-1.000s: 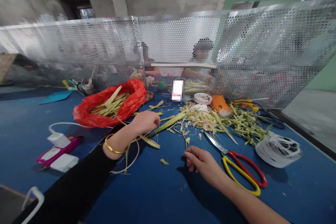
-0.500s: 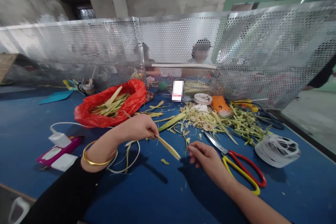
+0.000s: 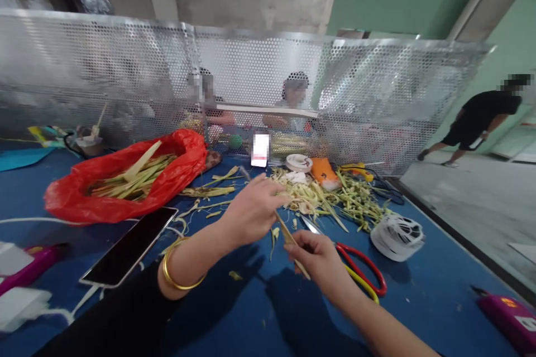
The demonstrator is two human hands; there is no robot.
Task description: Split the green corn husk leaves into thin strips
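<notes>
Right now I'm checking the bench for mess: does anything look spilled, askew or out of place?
Leaf scraps look messy: they lie loose on the blue table, outside the red bag. Nothing looks odd about the strip in the right hand.

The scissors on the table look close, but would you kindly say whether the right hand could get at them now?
Probably yes: the red handle lies in view beside the right hand. That hand, though, is pinching a narrow strip, and its forearm partly covers the yellow handle.

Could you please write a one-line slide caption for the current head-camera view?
Right hand pinching a tan plant strip above a blue table, left hand near its far end.
</notes>
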